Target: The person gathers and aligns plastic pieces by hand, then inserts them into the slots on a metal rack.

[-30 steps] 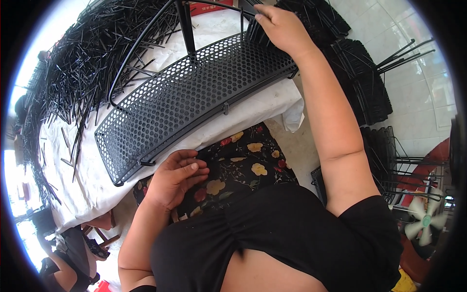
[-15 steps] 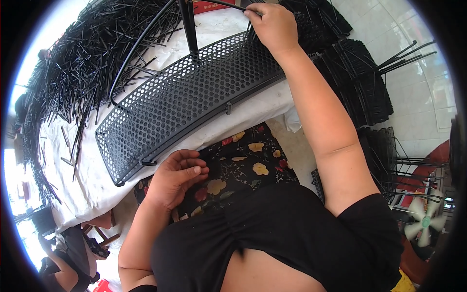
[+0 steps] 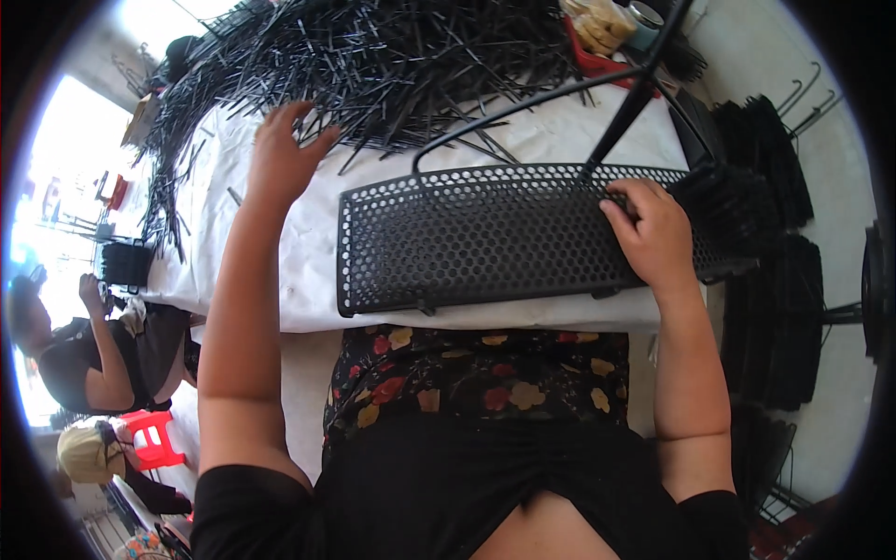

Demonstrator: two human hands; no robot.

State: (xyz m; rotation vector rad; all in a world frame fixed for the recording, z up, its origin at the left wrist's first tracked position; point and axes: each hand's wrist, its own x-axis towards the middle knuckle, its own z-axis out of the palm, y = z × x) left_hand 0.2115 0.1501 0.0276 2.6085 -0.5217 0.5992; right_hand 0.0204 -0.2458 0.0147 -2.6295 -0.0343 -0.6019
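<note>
The left arm reaches forward, almost straight, with a crease showing at the elbow. At its end the left hand is turned back-upward, fingers slightly bent and thumb spread well away from them. The right arm extends less far, and the right hand angles inward, to the left, from the wrist, back up, its fingers curled and its thumb pointing forward, a gap between them.

We note a workshop: black strips heap the tabletop toward its far edge, black stacks beyond its right.
</note>
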